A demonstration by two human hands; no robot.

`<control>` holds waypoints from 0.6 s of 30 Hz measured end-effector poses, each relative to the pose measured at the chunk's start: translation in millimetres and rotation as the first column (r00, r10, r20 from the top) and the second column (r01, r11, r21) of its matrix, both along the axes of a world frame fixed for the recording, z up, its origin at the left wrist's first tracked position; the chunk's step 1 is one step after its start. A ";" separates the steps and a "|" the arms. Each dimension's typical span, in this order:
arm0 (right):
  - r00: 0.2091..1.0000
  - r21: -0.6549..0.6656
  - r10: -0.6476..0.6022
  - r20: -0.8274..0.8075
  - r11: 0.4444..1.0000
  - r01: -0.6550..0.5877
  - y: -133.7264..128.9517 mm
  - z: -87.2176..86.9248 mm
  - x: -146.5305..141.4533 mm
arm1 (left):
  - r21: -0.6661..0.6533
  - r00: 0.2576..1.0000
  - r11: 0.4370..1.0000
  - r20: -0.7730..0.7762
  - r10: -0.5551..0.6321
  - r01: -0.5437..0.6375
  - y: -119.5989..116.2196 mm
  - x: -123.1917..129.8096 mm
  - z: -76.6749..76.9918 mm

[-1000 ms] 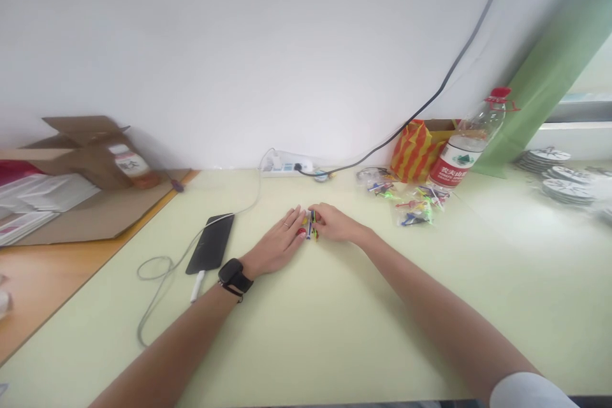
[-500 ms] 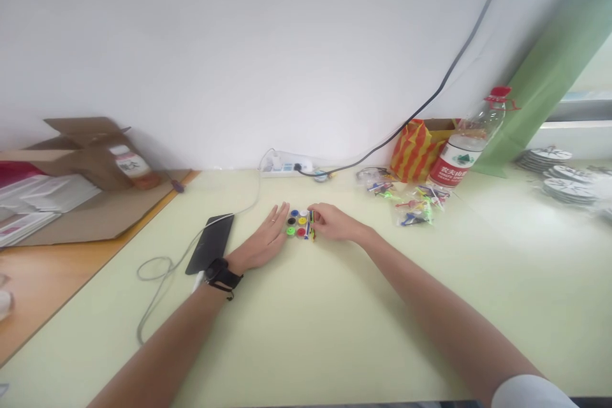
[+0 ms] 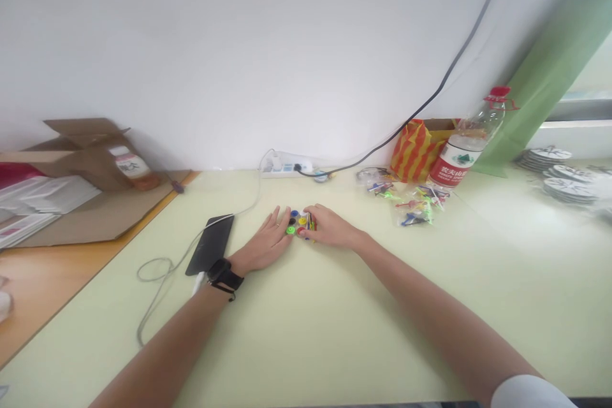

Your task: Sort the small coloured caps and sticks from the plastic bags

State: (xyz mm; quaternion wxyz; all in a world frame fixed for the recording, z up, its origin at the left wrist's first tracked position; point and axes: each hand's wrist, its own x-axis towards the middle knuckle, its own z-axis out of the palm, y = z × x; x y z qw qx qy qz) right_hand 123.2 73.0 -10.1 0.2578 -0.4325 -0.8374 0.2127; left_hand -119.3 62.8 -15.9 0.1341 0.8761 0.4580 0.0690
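Observation:
Several small round pieces in blue, white, black, yellow, green and red lie in a tight cluster (image 3: 302, 221) on the pale green table (image 3: 306, 331). Flat on the table at the cluster's left edge is my left hand (image 3: 270, 240), its fingers apart and nothing held. Thin colored sticks (image 3: 312, 222) line the cluster's right side. My right hand (image 3: 329, 226) curls around these sticks, thumb near the red piece and fingers by the white one, partly covering both.
A black phone (image 3: 210, 245) with a cable lies left of my left hand. Behind are a power strip (image 3: 285, 166), plastic bags of colored parts (image 3: 415, 207), a striped bag (image 3: 408, 153) and a large bottle (image 3: 461, 150). Cardboard (image 3: 95, 217) lies at left, stacked discs (image 3: 568, 185) at right.
My left hand has shifted slightly right, over the cluster's left edge. The right hand has moved a little left, its thumb now lower by the red piece, and covers more of the sticks.

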 end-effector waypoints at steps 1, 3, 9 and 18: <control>1.000 -0.001 -0.001 -0.003 1.000 0.001 -0.3 -0.3 -0.6 | 0.011 1.000 1.000 0.001 -0.011 0.011 0.9 -0.4 -1.7; 1.000 0.001 0.001 -0.010 1.000 -0.001 -0.8 0.1 -1.6 | 0.031 1.000 0.999 0.000 -0.029 0.029 2.4 -0.9 -4.4; 0.995 -0.054 -0.094 -0.022 0.994 0.092 2.2 10.6 5.8 | 0.051 0.999 0.998 -0.034 -0.033 0.034 3.1 -0.7 -5.4; 0.989 -0.252 -0.090 -0.118 0.966 0.058 8.7 9.2 9.2 | 0.045 0.999 0.999 -0.026 -0.027 0.028 0.8 0.4 -5.4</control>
